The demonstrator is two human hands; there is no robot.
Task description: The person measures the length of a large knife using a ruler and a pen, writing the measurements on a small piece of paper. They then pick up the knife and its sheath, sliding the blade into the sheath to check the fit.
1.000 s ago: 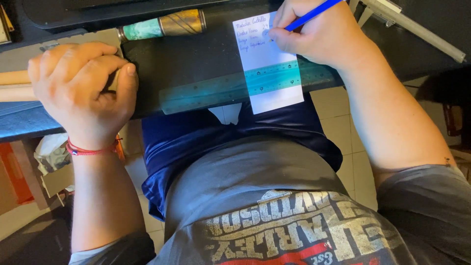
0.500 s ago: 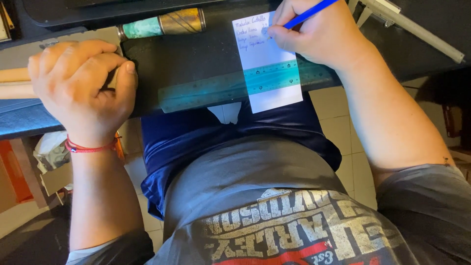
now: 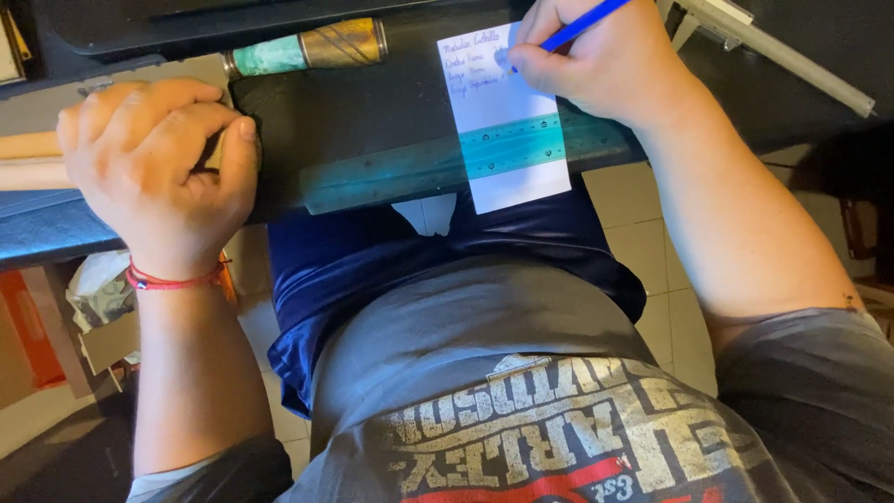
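My right hand (image 3: pixel 610 65) grips a blue pen (image 3: pixel 582 20), its tip on the written lines at the top of a white paper strip (image 3: pixel 498 112). A see-through green ruler (image 3: pixel 447 163) lies across the lower part of the strip, on a black mat (image 3: pixel 372 121). My left hand (image 3: pixel 154 172), with a red string bracelet at the wrist, rests curled in a fist at the mat's left edge. A dark sliver shows between thumb and fingers; I cannot tell what it is.
A green and gold cylinder (image 3: pixel 307 48) lies at the mat's far edge. A grey caliper (image 3: pixel 773 47) sits at the top right. Pale wooden pieces (image 3: pixel 28 158) stick out at the left. Below the table edge are my lap and a tiled floor (image 3: pixel 652 251).
My right hand and the pen have shifted very slightly over the paper strip. My left hand has stayed where it was.
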